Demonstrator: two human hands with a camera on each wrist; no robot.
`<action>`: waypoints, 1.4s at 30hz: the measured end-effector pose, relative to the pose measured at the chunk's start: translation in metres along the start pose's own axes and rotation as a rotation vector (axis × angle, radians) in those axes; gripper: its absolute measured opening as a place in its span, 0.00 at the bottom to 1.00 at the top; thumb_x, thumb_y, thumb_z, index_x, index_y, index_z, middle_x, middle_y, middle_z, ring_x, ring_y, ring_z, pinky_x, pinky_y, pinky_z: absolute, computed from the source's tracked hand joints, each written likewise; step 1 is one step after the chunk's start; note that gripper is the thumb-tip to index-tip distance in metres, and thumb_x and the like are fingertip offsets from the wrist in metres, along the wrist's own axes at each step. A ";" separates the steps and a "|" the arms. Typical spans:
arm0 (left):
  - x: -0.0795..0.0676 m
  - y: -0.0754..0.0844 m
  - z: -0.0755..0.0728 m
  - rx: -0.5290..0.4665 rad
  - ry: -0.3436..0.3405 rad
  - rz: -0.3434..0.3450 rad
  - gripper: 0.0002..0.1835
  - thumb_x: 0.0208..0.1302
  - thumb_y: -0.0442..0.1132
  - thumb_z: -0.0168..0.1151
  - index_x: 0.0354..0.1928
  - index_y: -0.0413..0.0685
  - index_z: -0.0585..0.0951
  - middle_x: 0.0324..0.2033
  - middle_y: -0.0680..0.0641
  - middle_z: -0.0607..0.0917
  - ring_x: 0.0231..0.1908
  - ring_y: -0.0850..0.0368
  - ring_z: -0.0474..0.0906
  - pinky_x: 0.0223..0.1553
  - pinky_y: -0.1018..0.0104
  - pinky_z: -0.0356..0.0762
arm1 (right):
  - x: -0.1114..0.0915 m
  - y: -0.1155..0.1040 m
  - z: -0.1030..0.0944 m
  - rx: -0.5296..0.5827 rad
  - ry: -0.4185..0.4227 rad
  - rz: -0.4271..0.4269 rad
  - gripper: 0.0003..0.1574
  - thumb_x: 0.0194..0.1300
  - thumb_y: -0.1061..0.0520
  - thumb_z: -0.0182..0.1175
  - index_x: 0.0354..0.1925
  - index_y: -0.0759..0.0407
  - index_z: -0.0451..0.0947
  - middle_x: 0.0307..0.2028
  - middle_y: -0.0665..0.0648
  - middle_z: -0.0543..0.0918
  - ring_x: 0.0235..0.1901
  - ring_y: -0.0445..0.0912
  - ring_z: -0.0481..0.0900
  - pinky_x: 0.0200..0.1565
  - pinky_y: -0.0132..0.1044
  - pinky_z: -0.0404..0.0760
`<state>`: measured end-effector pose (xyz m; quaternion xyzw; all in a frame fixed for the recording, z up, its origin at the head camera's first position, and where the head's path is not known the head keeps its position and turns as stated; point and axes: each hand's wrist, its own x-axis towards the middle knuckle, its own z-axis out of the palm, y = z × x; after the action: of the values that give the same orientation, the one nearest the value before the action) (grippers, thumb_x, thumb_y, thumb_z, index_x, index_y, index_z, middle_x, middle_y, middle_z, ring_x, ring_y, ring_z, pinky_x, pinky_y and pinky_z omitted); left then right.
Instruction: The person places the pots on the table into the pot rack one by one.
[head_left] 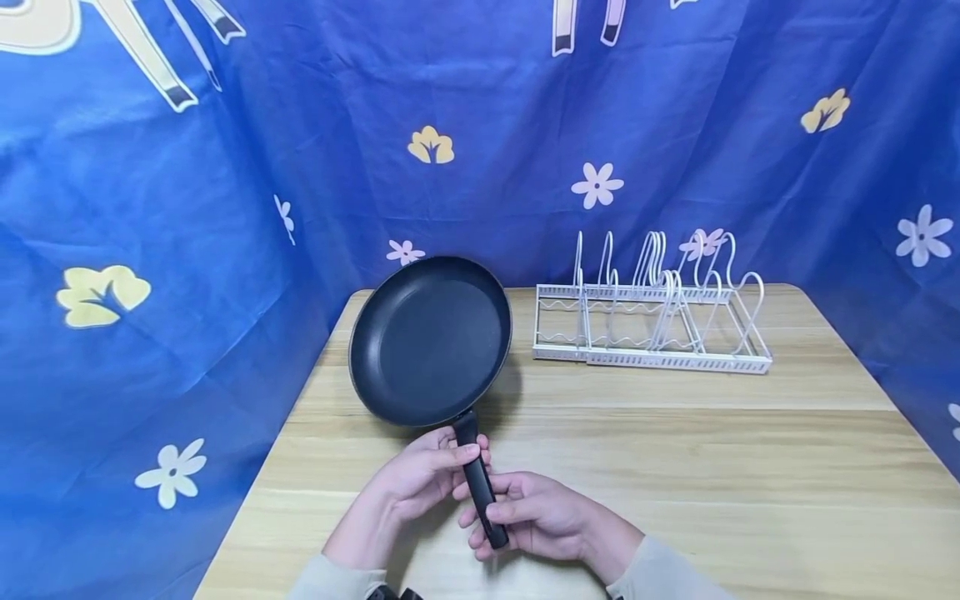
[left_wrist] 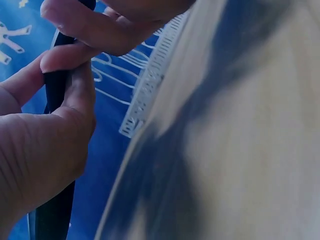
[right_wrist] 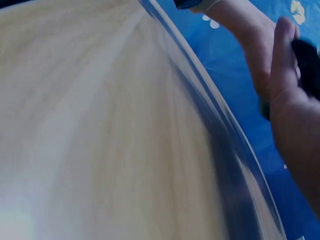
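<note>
black pan [head_left: 431, 340] gripped by both hands [head_left: 422, 475] [head_left: 542, 517]

Your round black pan [head_left: 431, 342]: smooth, matt
Your pan's long black handle [head_left: 480, 485]: plastic-looking, smooth
White wire rack [head_left: 675, 360]: coated-looking metal
Pale wooden tabletop [head_left: 660, 454]: smooth, satin
Blue printed drape [head_left: 487, 200]: creased cloth, slight sheen

Cloth-sided booth seen; building type cannot be told. Wood-grain worktop [head_left: 675, 458] closed in beyond far, left and right edges by creased blue cloth [head_left: 510, 108], printed with white flowers, yellow plant motifs [head_left: 431, 145] and long animal legs. Kitchen character lent by the wares: white wire rack [head_left: 675, 360] placed by far edge, towards far right corner; black frying pan [head_left: 442, 342] held up at left.
</note>
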<state>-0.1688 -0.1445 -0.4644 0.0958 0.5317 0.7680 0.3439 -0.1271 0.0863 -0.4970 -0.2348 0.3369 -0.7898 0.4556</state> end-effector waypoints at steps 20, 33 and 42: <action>0.027 0.009 0.048 0.074 0.001 0.020 0.10 0.70 0.29 0.62 0.51 0.44 0.76 0.36 0.55 0.86 0.36 0.65 0.83 0.39 0.76 0.83 | -0.027 -0.013 0.004 -0.037 -0.002 -0.078 0.21 0.82 0.66 0.52 0.67 0.54 0.74 0.50 0.47 0.90 0.49 0.39 0.90 0.55 0.37 0.90; 0.036 0.025 0.068 0.287 0.058 0.076 0.29 0.68 0.30 0.68 0.68 0.30 0.72 0.50 0.47 0.87 0.43 0.60 0.82 0.47 0.71 0.79 | -0.038 -0.029 0.015 -0.235 0.211 -0.130 0.17 0.78 0.64 0.61 0.62 0.60 0.76 0.45 0.48 0.91 0.44 0.40 0.90 0.51 0.38 0.92; 0.040 0.039 0.076 0.277 -0.063 0.112 0.39 0.74 0.26 0.57 0.83 0.31 0.56 0.80 0.29 0.67 0.61 0.59 0.85 0.62 0.70 0.83 | -0.044 -0.037 0.020 -0.478 0.322 -0.188 0.24 0.77 0.63 0.63 0.57 0.85 0.71 0.41 0.49 0.88 0.38 0.40 0.89 0.46 0.32 0.91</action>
<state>-0.1760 -0.0701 -0.4069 0.1959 0.6154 0.7019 0.3003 -0.1138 0.1317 -0.4592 -0.2374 0.5580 -0.7538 0.2531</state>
